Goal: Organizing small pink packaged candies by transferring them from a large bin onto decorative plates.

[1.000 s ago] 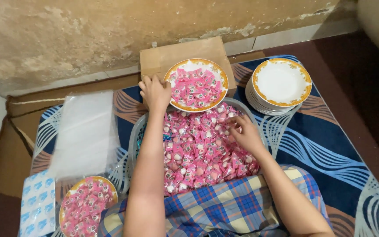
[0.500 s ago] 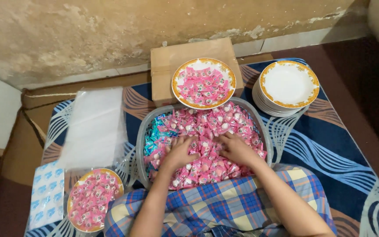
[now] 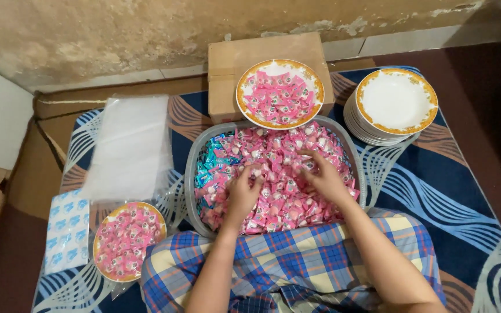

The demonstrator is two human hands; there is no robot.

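Both hands deep in grey basket (image 3: 189, 174) of pink wrapped sweets (image 3: 285, 185), centre of frame. Left hand (image 3: 242, 194) curled into the pile, right hand (image 3: 327, 179) fingers spread, raking; can't tell if either holds any. Sweets prob. light, crinkly, slippery wrappers: scoop by the handful, not singly. Filled plate (image 3: 279, 93) on box at 12, empty plate stack (image 3: 395, 104) at 2. Vs. 1 s ago: left hand has left the plate, now in basket.

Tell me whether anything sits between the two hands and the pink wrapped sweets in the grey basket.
Nothing visible does. The left hand and the right hand both rest directly on the pink wrapped sweets heaped in the grey plastic basket, with no lid, bag or plate over them.
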